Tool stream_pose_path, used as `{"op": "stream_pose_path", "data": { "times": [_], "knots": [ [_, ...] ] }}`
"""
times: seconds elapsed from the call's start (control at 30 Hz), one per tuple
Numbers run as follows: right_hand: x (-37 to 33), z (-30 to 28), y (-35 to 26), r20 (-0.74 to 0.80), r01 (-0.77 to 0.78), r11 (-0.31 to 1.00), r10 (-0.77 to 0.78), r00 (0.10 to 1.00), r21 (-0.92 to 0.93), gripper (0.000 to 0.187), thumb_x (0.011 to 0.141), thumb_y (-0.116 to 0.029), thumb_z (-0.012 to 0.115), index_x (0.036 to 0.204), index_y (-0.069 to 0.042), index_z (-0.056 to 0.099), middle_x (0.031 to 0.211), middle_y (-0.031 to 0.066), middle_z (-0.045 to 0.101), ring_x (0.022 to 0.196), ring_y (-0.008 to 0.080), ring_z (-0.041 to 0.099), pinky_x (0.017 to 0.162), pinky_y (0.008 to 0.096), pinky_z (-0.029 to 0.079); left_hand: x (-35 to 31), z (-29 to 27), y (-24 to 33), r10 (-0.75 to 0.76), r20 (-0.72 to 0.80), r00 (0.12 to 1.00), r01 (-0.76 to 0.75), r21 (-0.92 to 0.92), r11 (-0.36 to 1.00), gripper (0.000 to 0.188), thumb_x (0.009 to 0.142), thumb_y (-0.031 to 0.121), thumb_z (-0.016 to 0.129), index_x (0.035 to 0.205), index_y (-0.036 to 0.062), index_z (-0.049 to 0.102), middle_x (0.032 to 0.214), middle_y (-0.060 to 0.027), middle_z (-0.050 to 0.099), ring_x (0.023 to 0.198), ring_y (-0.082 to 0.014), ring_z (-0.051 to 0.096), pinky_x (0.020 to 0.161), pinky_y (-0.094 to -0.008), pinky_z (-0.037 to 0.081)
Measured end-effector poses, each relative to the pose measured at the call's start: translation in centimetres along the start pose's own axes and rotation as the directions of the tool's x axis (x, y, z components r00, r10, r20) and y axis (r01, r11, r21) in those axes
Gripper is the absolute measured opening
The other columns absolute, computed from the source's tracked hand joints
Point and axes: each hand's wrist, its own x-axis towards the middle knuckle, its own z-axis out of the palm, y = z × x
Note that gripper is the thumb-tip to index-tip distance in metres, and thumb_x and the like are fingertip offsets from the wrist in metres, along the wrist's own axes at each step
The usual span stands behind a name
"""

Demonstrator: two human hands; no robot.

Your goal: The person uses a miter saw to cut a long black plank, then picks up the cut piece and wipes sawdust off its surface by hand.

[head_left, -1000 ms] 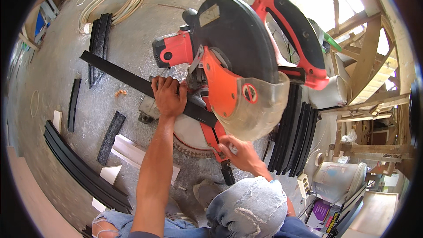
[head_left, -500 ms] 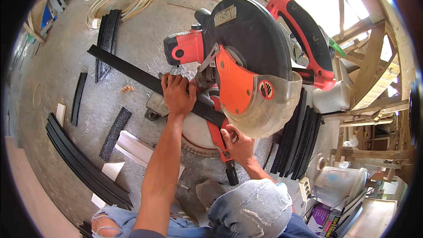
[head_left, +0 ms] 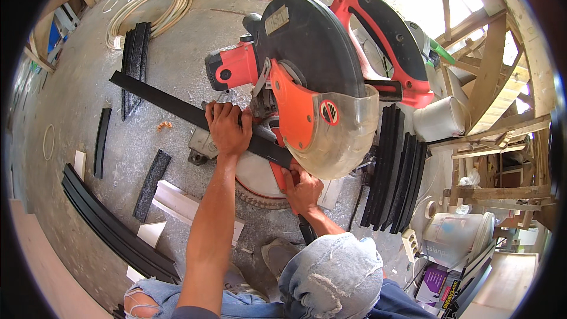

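A long black moulding strip lies slantwise across the mitre saw's round table, its far end reaching out to the left. My left hand is closed over the strip's middle, fingers hooked over the far side, next to the metal base. At the strip's near end my right hand grips it with bent fingers; the palm side is hidden. Above the strip stands the raised saw head, with its orange guard and clear cover just beyond my right hand. The blade is mostly covered.
Black strips are stacked right of the saw; more black lengths and white offcuts lie left. A coiled hose is at the back. Buckets, a power strip and timber framing stand right.
My right hand has shifted slightly left and its fingers have closed around the strip's near end. My left hand keeps its hold. The whole view has moved a little.
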Motion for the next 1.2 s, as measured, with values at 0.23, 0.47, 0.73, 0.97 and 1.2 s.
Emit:
{"op": "stream_pose_path", "data": {
  "times": [0.23, 0.47, 0.73, 0.97, 1.2],
  "knots": [
    [0.31, -0.18, -0.31, 0.000, 0.045, 0.999, -0.045, 0.999, 0.012, 0.020, 0.087, -0.026, 0.080, 0.088, -0.007, 0.073, 0.069, 0.0072, 0.068, 0.066, 0.0264, 0.067, 0.064, 0.0401, 0.052, 0.14, 0.27, -0.11, 0.037, -0.057, 0.998, -0.038, -0.009, 0.999, 0.023, 0.086, 0.019, 0.061, 0.070, 0.0023, 0.061, 0.078, -0.0130, 0.058, 0.088, -0.0344, 0.054, 0.104, -0.0507, 0.038],
    [0.21, 0.29, 0.32, -0.029, 0.100, 0.994, -0.101, 0.994, -0.039, 0.019, 0.087, -0.024, 0.080, 0.088, -0.007, 0.072, 0.069, 0.0077, 0.067, 0.065, 0.0269, 0.066, 0.063, 0.0400, 0.051, 0.00, 0.17, -0.15, 0.021, -0.037, 0.999, -0.022, -0.011, 1.000, 0.025, 0.087, 0.021, 0.061, 0.069, 0.0021, 0.061, 0.078, -0.0132, 0.058, 0.088, -0.0344, 0.054, 0.105, -0.0508, 0.038],
    [0.38, -0.09, 0.14, 0.011, 0.104, 0.994, -0.103, 0.995, -0.018, 0.020, 0.091, -0.026, 0.073, 0.097, -0.007, 0.077, 0.081, 0.0155, 0.074, 0.070, 0.0396, 0.070, 0.062, 0.0494, 0.054, 0.07, 0.08, -0.11, 0.016, -0.022, 1.000, -0.016, -0.012, 1.000, 0.025, 0.087, 0.020, 0.060, 0.070, 0.0020, 0.060, 0.077, -0.0133, 0.058, 0.089, -0.0347, 0.054, 0.106, -0.0512, 0.037],
    [0.37, -0.19, 0.02, 0.012, 0.106, 0.994, -0.106, 0.994, -0.005, 0.019, 0.092, -0.024, 0.073, 0.098, -0.007, 0.077, 0.084, 0.0157, 0.074, 0.072, 0.0390, 0.070, 0.063, 0.0493, 0.054, 0.11, 0.02, -0.07, 0.006, -0.015, 1.000, -0.007, -0.020, 1.000, 0.024, 0.086, 0.019, 0.059, 0.070, 0.0019, 0.060, 0.078, -0.0134, 0.057, 0.089, -0.0344, 0.054, 0.107, -0.0516, 0.037],
    [0.33, -0.21, 0.03, 0.012, 0.094, 0.995, -0.095, 0.995, 0.015, 0.015, 0.091, -0.021, 0.073, 0.097, -0.008, 0.077, 0.084, 0.0153, 0.074, 0.073, 0.0397, 0.070, 0.064, 0.0485, 0.054, 0.08, 0.04, -0.05, 0.003, -0.014, 1.000, -0.004, -0.024, 1.000, 0.022, 0.085, 0.018, 0.060, 0.070, 0.0020, 0.060, 0.078, -0.0129, 0.057, 0.088, -0.0337, 0.055, 0.107, -0.0516, 0.037]
  ]
}}
